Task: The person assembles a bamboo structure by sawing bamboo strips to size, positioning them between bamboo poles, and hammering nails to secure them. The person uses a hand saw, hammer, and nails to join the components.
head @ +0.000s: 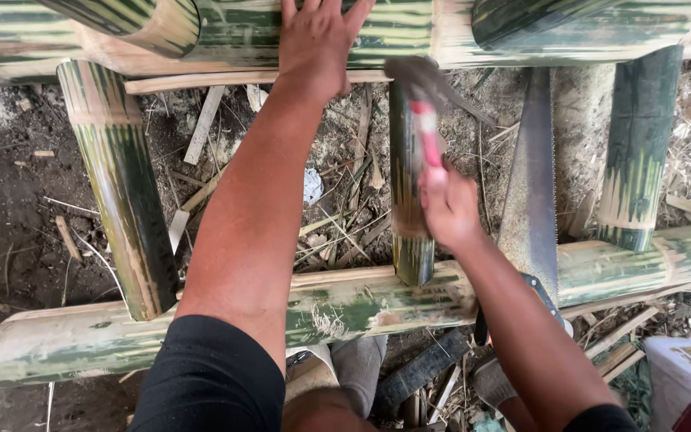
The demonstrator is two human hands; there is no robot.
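Two long bamboo poles, the far pole (521, 36) and the near pole (345, 308), lie across bare dirt strewn with pale splinters. Three short green-striped bamboo rungs join them: the left rung (117, 188) slants, the middle rung (407, 184) stands between the person's arms, and the right rung (640, 152) sits near the edge. The left hand (317, 40) lies flat and open on the far pole, fingers spread, gripping nothing. The right hand (448, 210) is clamped around the pink handle of one hammer (424, 108), whose dark, blurred head hangs just below the far pole above the middle rung. One handsaw (531, 184), its grey blade toothed, rests across the near pole.
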